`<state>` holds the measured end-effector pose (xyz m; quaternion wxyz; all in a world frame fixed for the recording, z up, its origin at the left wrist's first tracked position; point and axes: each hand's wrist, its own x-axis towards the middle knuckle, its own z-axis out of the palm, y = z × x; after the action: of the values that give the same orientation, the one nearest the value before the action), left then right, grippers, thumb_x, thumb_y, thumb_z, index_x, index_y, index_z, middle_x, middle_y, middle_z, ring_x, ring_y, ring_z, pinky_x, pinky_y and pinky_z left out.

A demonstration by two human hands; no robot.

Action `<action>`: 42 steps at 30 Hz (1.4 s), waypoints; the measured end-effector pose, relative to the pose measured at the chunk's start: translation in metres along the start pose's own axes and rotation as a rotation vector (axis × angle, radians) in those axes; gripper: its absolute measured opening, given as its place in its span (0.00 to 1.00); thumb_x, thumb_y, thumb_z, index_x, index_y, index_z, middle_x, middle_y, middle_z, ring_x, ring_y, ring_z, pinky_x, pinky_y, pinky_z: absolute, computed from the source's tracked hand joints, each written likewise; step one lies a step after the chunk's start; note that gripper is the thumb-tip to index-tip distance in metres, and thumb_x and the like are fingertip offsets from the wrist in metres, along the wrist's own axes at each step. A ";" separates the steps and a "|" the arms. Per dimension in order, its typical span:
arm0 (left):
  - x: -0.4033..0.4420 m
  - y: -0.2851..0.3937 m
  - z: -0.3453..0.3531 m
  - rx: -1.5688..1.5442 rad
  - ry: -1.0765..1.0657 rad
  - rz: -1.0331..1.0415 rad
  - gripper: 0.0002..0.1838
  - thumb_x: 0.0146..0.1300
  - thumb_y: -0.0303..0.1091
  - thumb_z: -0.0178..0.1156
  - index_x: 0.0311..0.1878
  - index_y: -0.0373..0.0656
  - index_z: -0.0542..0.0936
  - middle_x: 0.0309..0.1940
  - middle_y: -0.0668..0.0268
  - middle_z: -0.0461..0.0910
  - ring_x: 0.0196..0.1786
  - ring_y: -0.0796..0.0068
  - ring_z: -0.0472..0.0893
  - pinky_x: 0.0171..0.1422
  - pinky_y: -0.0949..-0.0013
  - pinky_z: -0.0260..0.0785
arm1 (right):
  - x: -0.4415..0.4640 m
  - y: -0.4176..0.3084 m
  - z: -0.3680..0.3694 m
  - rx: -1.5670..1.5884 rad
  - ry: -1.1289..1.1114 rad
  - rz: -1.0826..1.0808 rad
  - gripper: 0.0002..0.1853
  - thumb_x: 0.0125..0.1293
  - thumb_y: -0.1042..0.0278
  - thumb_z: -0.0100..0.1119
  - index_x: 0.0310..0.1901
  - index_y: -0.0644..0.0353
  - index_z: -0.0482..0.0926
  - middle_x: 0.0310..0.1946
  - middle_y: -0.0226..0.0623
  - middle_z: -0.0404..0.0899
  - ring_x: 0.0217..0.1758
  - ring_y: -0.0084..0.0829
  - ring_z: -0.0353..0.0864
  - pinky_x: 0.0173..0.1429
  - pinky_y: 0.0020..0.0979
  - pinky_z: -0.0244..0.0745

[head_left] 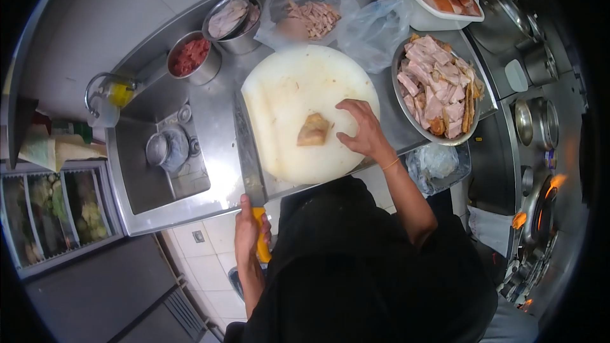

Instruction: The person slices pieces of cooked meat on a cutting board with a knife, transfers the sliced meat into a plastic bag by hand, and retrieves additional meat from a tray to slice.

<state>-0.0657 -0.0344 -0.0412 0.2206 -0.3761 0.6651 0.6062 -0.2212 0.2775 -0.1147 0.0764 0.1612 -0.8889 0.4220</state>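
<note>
My left hand (249,232) is wrapped round the yellow handle of a knife (251,174). Its long dark blade points away from me along the left edge of a round white cutting board (305,79). On the board lies a small chunk of cooked meat (313,130), pale with a browned top. Just right of the chunk, my right hand (363,132) hovers with thumb and fingers apart, holding nothing. Beyond that hand, a steel bowl (399,92) is heaped with cut pink meat (438,86), some pieces with brown skin.
Behind the board sit a plastic bag with meat strips (312,19), an empty-looking clear bag (375,35) and steel pots (202,67) of raw meat. A white tub (432,22) of browned meat is back right. A sink (165,197) lies left; a burner flame (557,181) shows right.
</note>
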 end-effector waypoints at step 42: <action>-0.006 -0.021 0.005 0.710 -0.016 0.184 0.42 0.82 0.62 0.40 0.35 0.28 0.84 0.36 0.30 0.82 0.48 0.25 0.81 0.57 0.39 0.71 | -0.031 -0.037 0.087 0.402 0.149 0.118 0.19 0.62 0.73 0.74 0.54 0.62 0.81 0.48 0.37 0.82 0.45 0.27 0.85 0.44 0.27 0.85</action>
<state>-0.0469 -0.0282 -0.0512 0.2870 -0.2100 0.8634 0.3579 -0.1795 0.1946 -0.1513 0.0832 0.0892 -0.7868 0.6051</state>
